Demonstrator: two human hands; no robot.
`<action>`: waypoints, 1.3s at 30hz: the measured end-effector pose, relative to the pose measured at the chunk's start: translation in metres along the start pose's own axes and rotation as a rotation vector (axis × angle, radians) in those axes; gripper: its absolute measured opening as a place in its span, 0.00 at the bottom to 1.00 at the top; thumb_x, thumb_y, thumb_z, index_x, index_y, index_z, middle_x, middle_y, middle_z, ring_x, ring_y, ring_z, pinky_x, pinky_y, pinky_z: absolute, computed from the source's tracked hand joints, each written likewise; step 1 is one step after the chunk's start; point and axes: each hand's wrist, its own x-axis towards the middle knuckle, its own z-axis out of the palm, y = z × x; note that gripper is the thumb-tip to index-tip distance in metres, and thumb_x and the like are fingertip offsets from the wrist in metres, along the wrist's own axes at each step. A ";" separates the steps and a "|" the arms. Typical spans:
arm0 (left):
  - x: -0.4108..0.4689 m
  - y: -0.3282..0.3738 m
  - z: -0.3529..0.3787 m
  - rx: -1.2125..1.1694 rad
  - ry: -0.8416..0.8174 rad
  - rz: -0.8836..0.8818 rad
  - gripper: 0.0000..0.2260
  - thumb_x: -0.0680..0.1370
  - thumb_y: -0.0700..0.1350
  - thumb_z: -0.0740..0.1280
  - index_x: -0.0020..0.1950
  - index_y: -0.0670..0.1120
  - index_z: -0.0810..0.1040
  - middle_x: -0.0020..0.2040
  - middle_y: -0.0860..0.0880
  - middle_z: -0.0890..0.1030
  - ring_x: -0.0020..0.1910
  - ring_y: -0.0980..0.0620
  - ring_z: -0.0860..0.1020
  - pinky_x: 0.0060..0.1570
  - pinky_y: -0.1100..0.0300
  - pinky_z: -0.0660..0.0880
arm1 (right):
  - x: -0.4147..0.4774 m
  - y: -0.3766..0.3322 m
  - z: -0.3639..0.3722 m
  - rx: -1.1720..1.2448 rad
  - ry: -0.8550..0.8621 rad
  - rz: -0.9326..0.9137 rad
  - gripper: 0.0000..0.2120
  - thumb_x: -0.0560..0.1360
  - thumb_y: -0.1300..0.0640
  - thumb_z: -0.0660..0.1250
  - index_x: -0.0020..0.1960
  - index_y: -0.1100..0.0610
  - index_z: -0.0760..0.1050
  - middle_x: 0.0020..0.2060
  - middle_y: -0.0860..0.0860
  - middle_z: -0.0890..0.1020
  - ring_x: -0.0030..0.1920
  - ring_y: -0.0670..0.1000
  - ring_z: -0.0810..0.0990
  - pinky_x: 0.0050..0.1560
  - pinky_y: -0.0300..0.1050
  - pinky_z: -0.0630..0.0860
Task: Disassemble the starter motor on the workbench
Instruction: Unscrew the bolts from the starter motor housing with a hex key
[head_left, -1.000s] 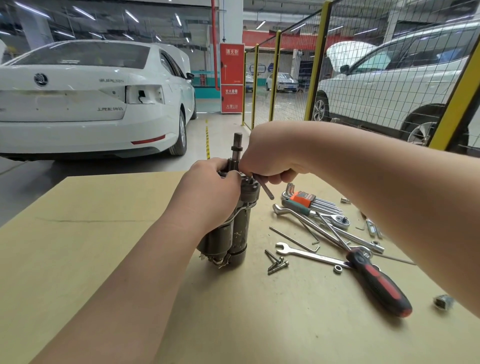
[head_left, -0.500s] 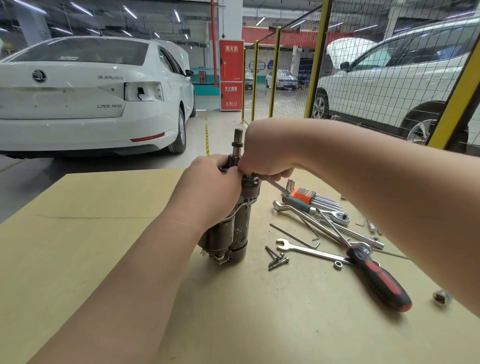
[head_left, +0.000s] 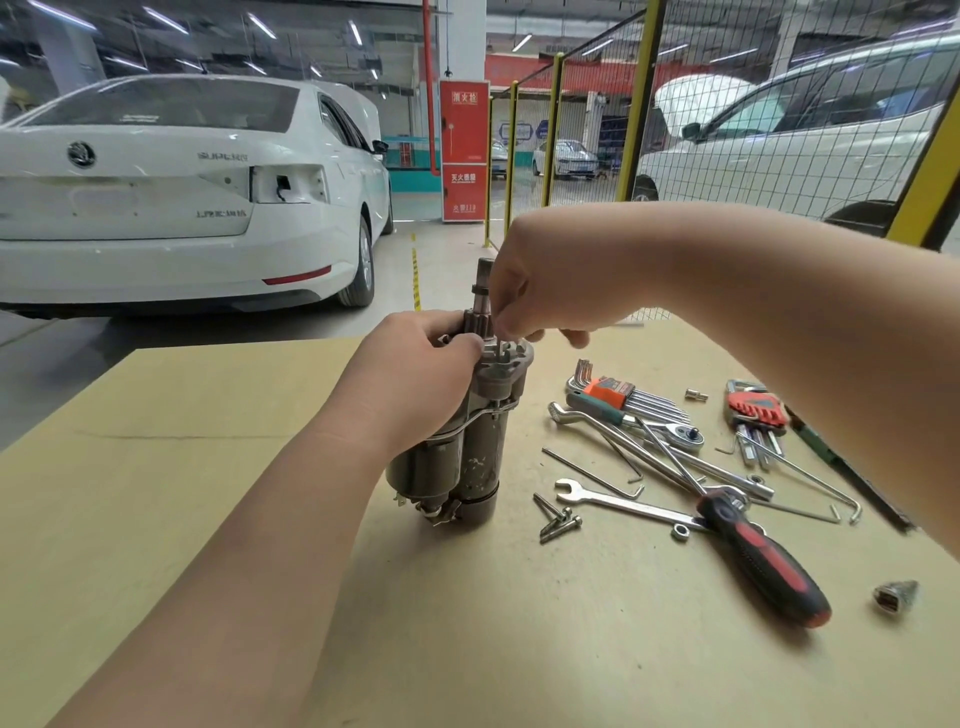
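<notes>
Hex key gone from right hand (head_left: 550, 280) since a second earlier; fingertips (head_left: 511, 326) now pinched at pinion shaft (head_left: 484, 291), what they held unclear. Left hand (head_left: 415, 379) wrapped around starter motor (head_left: 467, 447), upright on workbench (head_left: 208, 467), screws (head_left: 558, 519) beside.

grey starter motor (head_left: 478, 441), tan workbench (head_left: 156, 493), black/red screwdriver (head_left: 763, 561), orange hex-key holder (head_left: 608, 389), white car (head_left: 182, 208)

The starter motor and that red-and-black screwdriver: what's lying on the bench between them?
In the head view, between the starter motor and the screwdriver lie a few loose bolts, an open-end wrench and a small nut.
</notes>
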 end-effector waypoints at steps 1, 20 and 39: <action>0.000 -0.001 0.001 0.002 0.012 -0.008 0.12 0.77 0.49 0.62 0.41 0.65 0.80 0.38 0.61 0.82 0.39 0.60 0.79 0.33 0.66 0.73 | 0.001 -0.001 0.001 0.026 -0.030 0.048 0.11 0.74 0.58 0.65 0.33 0.54 0.76 0.17 0.45 0.75 0.20 0.46 0.75 0.32 0.39 0.74; 0.004 -0.005 0.003 0.030 0.008 0.005 0.10 0.78 0.49 0.61 0.47 0.56 0.82 0.26 0.58 0.75 0.25 0.59 0.70 0.21 0.71 0.62 | 0.010 -0.007 0.007 -0.175 -0.051 -0.040 0.10 0.71 0.56 0.64 0.33 0.54 0.79 0.26 0.49 0.80 0.29 0.50 0.76 0.30 0.39 0.69; 0.001 -0.001 0.003 -0.002 0.033 -0.023 0.10 0.78 0.50 0.62 0.48 0.62 0.82 0.37 0.60 0.82 0.40 0.58 0.79 0.33 0.64 0.72 | 0.016 -0.003 0.011 0.242 -0.129 0.268 0.14 0.71 0.64 0.60 0.27 0.59 0.69 0.15 0.48 0.68 0.15 0.47 0.64 0.19 0.32 0.65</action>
